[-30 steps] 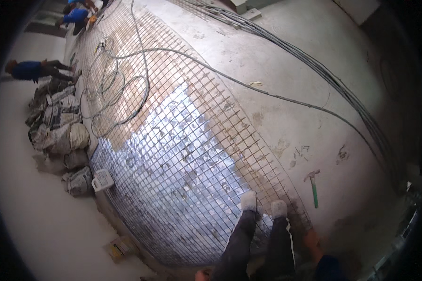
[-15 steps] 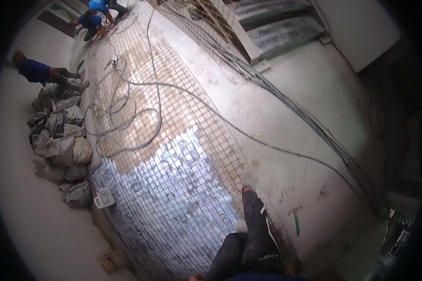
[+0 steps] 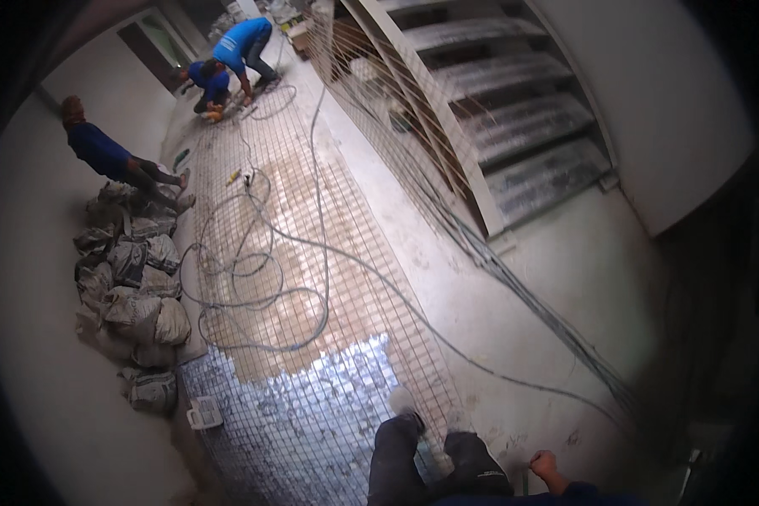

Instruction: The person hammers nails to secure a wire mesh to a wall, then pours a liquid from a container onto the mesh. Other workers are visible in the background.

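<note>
My right hand (image 3: pixel 546 464) is at the lower right beside my right leg, its fingers curled closed; whether anything is inside them is hidden. Just left of it, a narrow green tool handle (image 3: pixel 524 482) shows on the floor, partly cut off by the lower edge. My left hand is out of the picture. My feet are at the right edge of a steel wire mesh (image 3: pixel 346 287), the left one on the mesh. Under its near part lies a shiny silvery-blue surface (image 3: pixel 312 413); farther off the ground below looks tan.
Grey cables (image 3: pixel 379 274) loop over the mesh and cross the floor; more run in a bundle (image 3: pixel 523 287) beside the stairs (image 3: pixel 523 126). Filled sacks (image 3: pixel 135 295) and a white jug (image 3: pixel 204 413) line the left. One person (image 3: pixel 110 156) stands there; two (image 3: pixel 243 46) bend at the far end.
My view has tilted farther up the room, so the stairs and far people show more. My left foot has stepped forward on the mesh. My right hand has come into clearer view.
</note>
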`<state>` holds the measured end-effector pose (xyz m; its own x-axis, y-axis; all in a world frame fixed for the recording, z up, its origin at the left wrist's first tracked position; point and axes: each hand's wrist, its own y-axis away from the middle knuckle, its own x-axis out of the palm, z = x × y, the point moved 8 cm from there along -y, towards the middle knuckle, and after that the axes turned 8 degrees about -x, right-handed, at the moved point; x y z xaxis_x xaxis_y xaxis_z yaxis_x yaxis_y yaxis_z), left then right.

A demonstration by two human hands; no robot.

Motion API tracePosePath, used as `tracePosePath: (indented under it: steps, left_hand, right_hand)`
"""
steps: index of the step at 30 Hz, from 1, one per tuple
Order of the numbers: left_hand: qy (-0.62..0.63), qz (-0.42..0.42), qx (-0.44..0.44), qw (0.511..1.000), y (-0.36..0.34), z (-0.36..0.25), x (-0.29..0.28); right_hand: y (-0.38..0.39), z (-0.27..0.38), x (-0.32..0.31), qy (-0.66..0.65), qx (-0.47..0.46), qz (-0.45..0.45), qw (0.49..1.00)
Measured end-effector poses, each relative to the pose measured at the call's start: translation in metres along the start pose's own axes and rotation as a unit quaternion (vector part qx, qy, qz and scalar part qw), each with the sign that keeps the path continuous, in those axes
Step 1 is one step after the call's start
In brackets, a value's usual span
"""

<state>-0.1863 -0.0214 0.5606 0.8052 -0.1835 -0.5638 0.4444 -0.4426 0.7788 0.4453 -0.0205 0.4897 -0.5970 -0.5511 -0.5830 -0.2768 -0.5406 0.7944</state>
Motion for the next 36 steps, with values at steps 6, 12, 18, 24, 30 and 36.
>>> tracePosePath:
  steps: [6, 12, 18, 24, 30, 36]
  left_hand:
    - [0.035, -0.043, 0.091, 0.994, -0.085, -0.102, -0.117]
    - [0.061, -0.151, 0.229, 0.96, -0.194, -0.289, -0.275]
    - [0.101, -0.215, 0.287, 0.928, -0.258, -0.402, -0.347]
    - [0.147, -0.193, 0.355, 0.903, -0.292, -0.524, -0.326]
    - [0.165, -0.09, 0.367, 0.911, -0.284, -0.594, -0.291]
    - [0.054, -0.183, 0.341, 0.92, -0.309, -0.629, -0.324]
  right_hand:
    - [-0.037, 0.157, -0.07, -0.032, -0.06, -0.03, 0.997]
    - [-0.04, 0.391, -0.165, 0.007, -0.106, -0.045, 0.993]
    - [-0.026, 0.573, -0.3, 0.063, -0.21, -0.134, 0.966]
    - [-0.047, 0.681, -0.378, 0.101, -0.264, -0.188, 0.941]
    - [-0.147, 0.723, -0.414, 0.113, -0.278, -0.197, 0.933]
    - [-0.301, 0.772, -0.414, 0.085, -0.303, -0.173, 0.933]
